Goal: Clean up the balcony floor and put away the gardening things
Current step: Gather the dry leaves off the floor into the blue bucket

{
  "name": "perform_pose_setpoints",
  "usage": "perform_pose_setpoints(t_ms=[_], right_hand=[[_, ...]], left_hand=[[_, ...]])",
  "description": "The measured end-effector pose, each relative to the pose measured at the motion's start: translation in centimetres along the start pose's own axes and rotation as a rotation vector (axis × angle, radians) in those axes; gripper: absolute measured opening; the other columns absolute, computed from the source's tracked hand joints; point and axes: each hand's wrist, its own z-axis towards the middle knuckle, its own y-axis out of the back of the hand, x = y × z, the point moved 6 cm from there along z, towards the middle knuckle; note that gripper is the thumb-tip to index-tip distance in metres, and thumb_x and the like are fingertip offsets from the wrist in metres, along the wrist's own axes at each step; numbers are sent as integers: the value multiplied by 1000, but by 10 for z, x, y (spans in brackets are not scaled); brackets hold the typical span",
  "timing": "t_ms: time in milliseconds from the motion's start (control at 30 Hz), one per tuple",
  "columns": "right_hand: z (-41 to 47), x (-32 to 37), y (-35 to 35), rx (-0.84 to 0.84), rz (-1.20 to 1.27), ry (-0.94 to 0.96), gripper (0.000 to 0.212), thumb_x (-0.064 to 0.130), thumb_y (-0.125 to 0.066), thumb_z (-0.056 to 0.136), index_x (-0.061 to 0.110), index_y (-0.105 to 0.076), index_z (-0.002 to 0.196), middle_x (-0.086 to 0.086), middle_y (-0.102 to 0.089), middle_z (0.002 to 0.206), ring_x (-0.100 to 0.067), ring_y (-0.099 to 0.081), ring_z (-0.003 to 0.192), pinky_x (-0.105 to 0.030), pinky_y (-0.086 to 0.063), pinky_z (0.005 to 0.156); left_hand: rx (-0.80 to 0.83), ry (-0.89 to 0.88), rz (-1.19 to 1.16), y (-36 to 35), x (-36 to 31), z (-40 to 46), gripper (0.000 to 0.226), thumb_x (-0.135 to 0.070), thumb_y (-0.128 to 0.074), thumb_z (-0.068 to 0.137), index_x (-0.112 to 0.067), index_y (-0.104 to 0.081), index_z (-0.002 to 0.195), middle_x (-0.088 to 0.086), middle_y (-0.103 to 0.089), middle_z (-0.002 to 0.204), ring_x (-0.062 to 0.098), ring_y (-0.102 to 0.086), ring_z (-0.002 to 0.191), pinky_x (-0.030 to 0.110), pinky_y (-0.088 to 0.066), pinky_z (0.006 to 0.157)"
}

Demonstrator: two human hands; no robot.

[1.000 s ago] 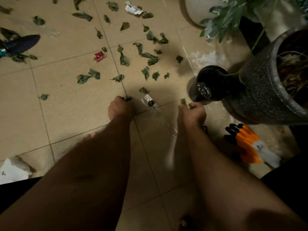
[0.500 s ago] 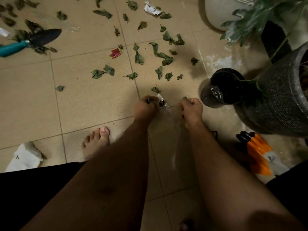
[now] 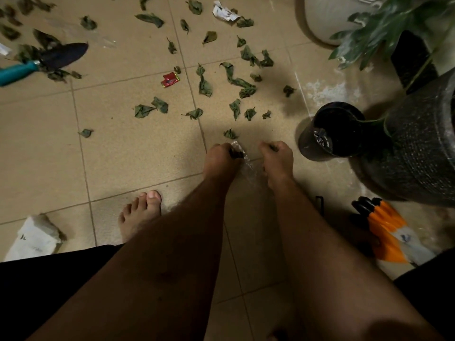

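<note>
A thin, clear plastic bag hangs between the two hands just above the beige tiled floor, its crinkled mouth pulled up at the top. The left hand has its fingers curled round one edge of the mouth, and a dark green leaf scrap sits right at those fingers, at or just inside the opening; which, I cannot tell. The right hand is closed in a fist on the opposite edge, and something dark shows at its fingertips, too small to name.

The step in hand looks like leaf collection: gathered scraps going into the bag. The next move calls for keeping the mouth spread with one hand while the other lets go and reaches forward for more.

The nearest loose crumpled green leaf lies on the floor just ahead of the left hand. Many more leaves are scattered farther ahead, with a small red wrapper among them. A teal-handled trowel with a dark blade lies far left; orange and black work gloves lie to the right, beside a large dark textured planter and a small black plastic pot. Much of the job looks undone.
</note>
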Motion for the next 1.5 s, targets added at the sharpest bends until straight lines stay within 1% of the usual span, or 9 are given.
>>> perform_pose_setpoints(t_ms=[133, 300, 467, 600, 800, 867, 1100, 1333, 1500], right_hand=[[5, 16, -15, 26, -101, 59, 16, 27, -70, 86, 13, -63, 82, -3, -60, 74, -14, -53, 66, -33, -46, 59], [9, 46, -52, 133, -387, 253, 18, 27, -74, 82, 16, -61, 88, 4, -64, 86, -11, -57, 77, -24, -44, 61], [7, 53, -79, 156, -780, 353, 33, 36, -72, 86, 17, -60, 110, 5, -57, 93, -13, -54, 85, -26, -39, 66], [13, 58, -81, 194, -751, 328, 15, 27, -70, 87, 19, -58, 91, 4, -60, 84, -14, -57, 79, -23, -38, 61], [16, 46, -57, 317, 314, -146, 8, 16, -48, 91, 10, -53, 94, -5, -60, 74, -14, -49, 52, -21, -28, 41], [18, 43, -44, 291, 407, -189, 9, 13, -46, 94, 10, -55, 97, -6, -66, 78, -13, -51, 52, -20, -27, 42], [54, 54, -6, -102, -21, 84, 5, 17, -65, 89, 17, -67, 85, 3, -62, 80, -9, -52, 66, -24, -42, 59], [84, 70, -12, -145, -541, 297, 35, 22, -70, 88, 20, -63, 123, 0, -65, 125, -19, -59, 113, -31, -48, 89], [83, 68, -14, -71, -761, 406, 8, 26, -68, 87, 19, -66, 90, 0, -66, 91, -20, -58, 86, -28, -40, 69]], left_hand=[[-59, 32, -214, 8, 9, -9, 16, -31, -64, 93, -15, -65, 97, 2, -65, 86, 15, -61, 73, 29, -53, 65], [-214, 436, -860, 16, 50, -27, 21, -17, -63, 89, -20, -50, 73, 0, -52, 72, 16, -50, 70, 35, -46, 67], [-191, 489, -1077, 25, 68, -31, 13, -10, -58, 92, -17, -48, 87, 0, -52, 74, 12, -49, 63, 24, -42, 51], [-165, 469, -1192, 32, 69, -20, 14, -16, -43, 102, -15, -56, 106, -1, -51, 74, 10, -47, 59, 24, -39, 50], [-91, 441, -1182, 38, 42, 6, 20, -21, -49, 99, -16, -58, 83, -2, -45, 64, 11, -43, 57, 23, -38, 50], [-73, 433, -1142, 36, 32, 19, 23, -31, -54, 99, -18, -54, 80, -2, -46, 66, 10, -45, 58, 22, -40, 50], [-151, 129, -478, 42, -15, 76, 33, -47, -61, 94, -16, -60, 81, -1, -61, 79, 17, -61, 80, 35, -55, 76], [-46, 49, -152, 30, -28, 109, 69, -41, -77, 82, -17, -47, 140, 7, -58, 135, 25, -57, 121, 39, -52, 96], [7, -131, 72, 28, -38, 105, 40, -27, -65, 93, -20, -56, 131, 7, -66, 118, 22, -61, 106, 35, -53, 87]])
